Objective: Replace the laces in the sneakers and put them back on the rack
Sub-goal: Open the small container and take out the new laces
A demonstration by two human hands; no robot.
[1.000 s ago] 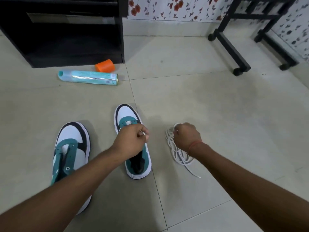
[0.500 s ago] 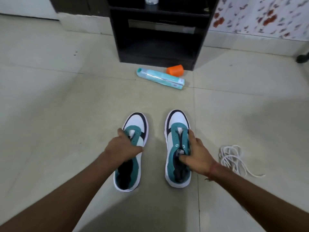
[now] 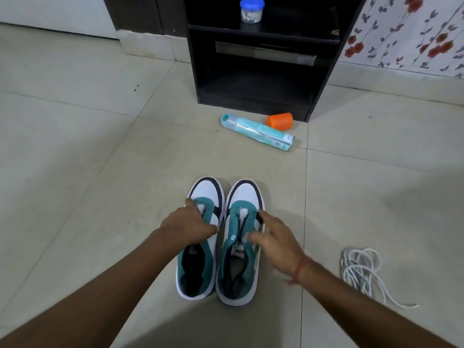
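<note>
Two teal, white and black sneakers stand side by side on the tiled floor, toes pointing away from me. My left hand (image 3: 187, 226) grips the lace area of the left sneaker (image 3: 200, 244), fingers curled over its tongue. My right hand (image 3: 275, 237) grips the right sneaker (image 3: 239, 247), thumb on its teal upper and fingers down its outer side. Neither shoe shows a lace in its eyelets. A bundle of white laces (image 3: 361, 272) lies loose on the floor to the right of my right wrist.
A black rack (image 3: 258, 71) with open shelves stands ahead against the wall; a blue-lidded jar (image 3: 250, 10) sits on its upper shelf. A teal tube (image 3: 256, 133) and an orange cup (image 3: 280, 120) lie on the floor in front of it.
My right hand let go of the white laces, which now lie on the floor. Both hands took hold of the sneakers and brought them together side by side. The view swung left towards the rack.
</note>
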